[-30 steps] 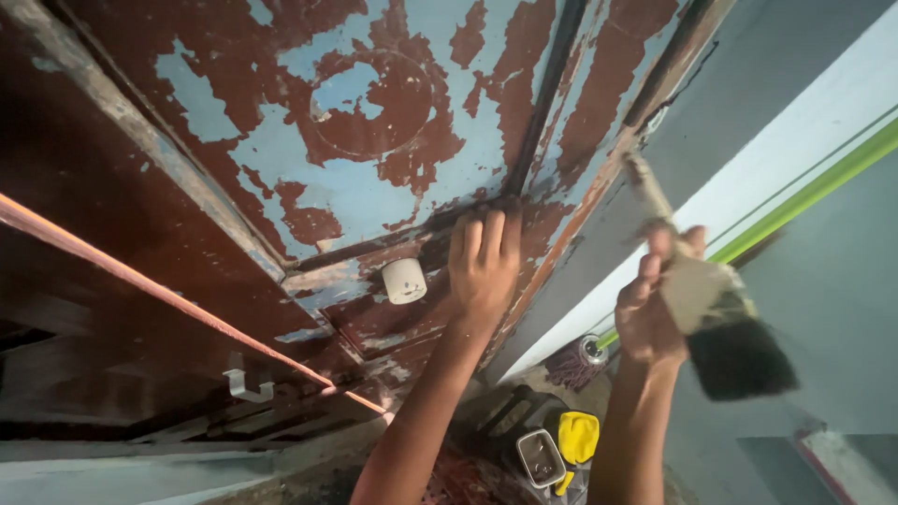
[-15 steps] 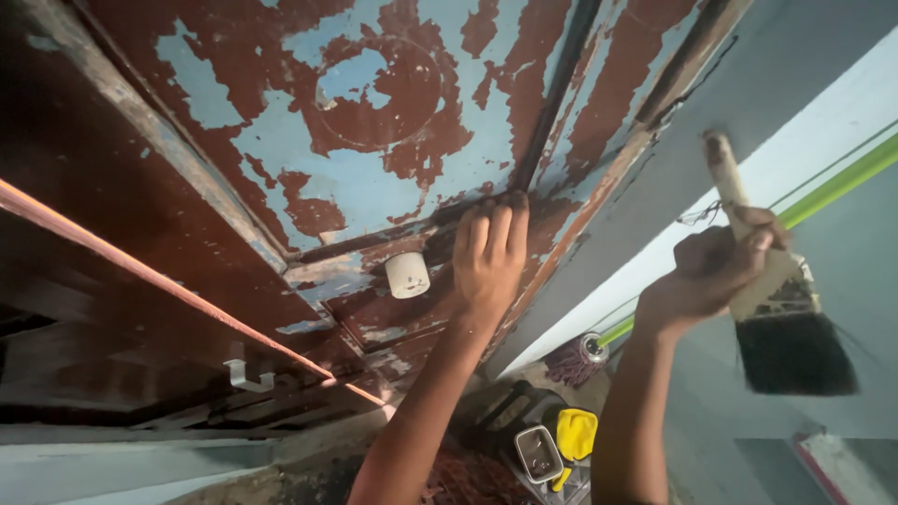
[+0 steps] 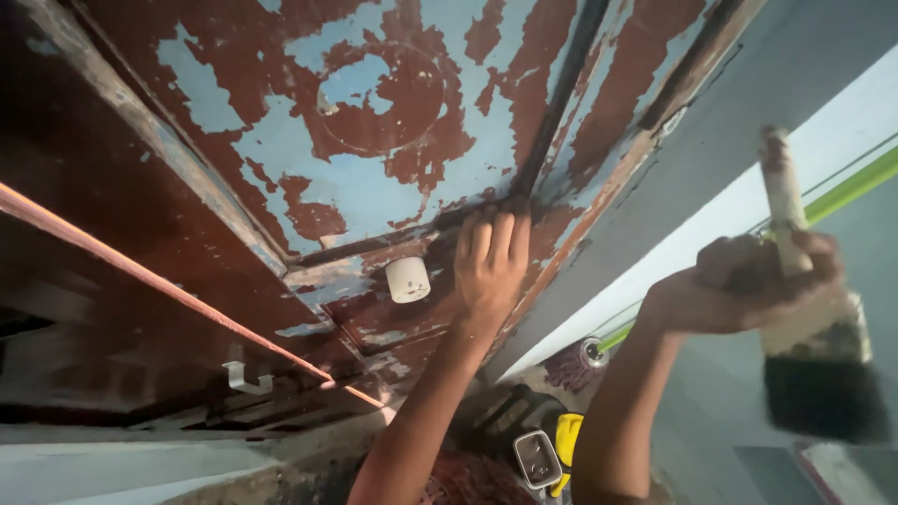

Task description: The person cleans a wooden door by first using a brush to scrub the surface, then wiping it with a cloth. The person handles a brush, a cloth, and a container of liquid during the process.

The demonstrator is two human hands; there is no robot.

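Note:
My left hand presses flat, fingers together, against a wooden door whose brown paint is peeling off a blue layer. It rests on the rail just right of a small white round knob. My right hand is closed around a wide paintbrush, held off the door in front of the pale wall. The brush's wooden handle points up and its dark bristles hang down, blurred.
A thin reddish strip crosses the door at the left, with a white hook below it. On the floor below lie a small metal tin, a yellow object and a can. A green stripe runs along the wall.
My right hand has swung the paintbrush to the right, away from the door edge, turning the handle upright. The left hand has stayed pressed on the door.

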